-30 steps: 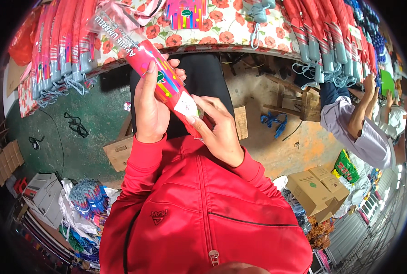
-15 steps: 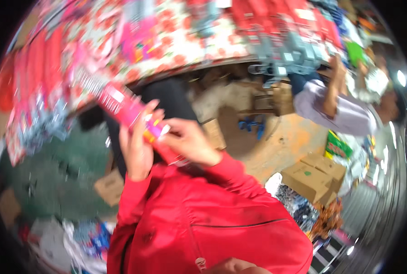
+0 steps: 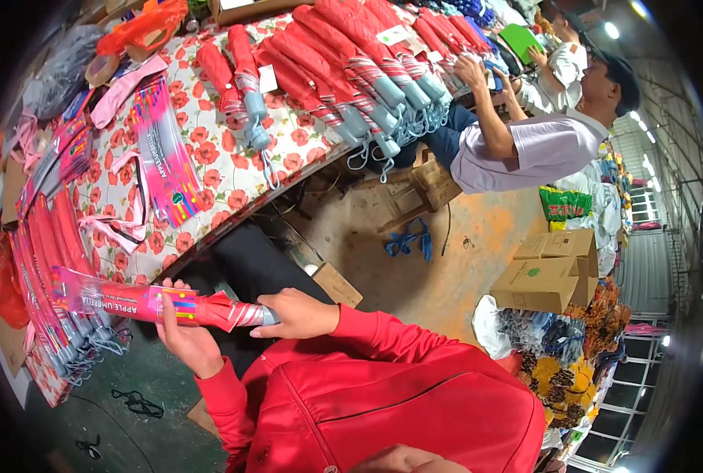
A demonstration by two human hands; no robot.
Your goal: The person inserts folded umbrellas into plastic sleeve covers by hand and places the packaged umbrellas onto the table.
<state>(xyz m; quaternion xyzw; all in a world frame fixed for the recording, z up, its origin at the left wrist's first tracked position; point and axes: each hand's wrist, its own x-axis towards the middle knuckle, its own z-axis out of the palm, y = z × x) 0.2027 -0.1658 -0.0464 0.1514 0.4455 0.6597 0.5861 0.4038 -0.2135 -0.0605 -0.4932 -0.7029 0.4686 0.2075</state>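
A folded red umbrella (image 3: 233,312) lies level across my front, its far part inside a clear printed plastic sleeve (image 3: 119,301). My left hand (image 3: 187,337) is closed round the sleeve near its colourful open end, with thumb and fingers on either side. My right hand (image 3: 298,314) grips the grey handle (image 3: 269,314) at the umbrella's other end. Red cloth and a striped grey part show between the hands. Left of the sleeve, a row of sleeved umbrellas (image 3: 58,260) rests at the table's edge, grey handles and loops toward me.
A flower-patterned table (image 3: 182,244) bears a stack of flat printed sleeves (image 3: 162,150), pink strips and many red umbrellas (image 3: 320,55). To the right sits a co-worker (image 3: 525,150) handling things at the table. Cardboard boxes (image 3: 537,272) and a blue strap (image 3: 409,240) are on the floor.
The umbrella and sleeve have swung from slanting to nearly level and shifted left. My right hand has moved from the sleeve's colourful end to the handle; my left hand has moved left and down.
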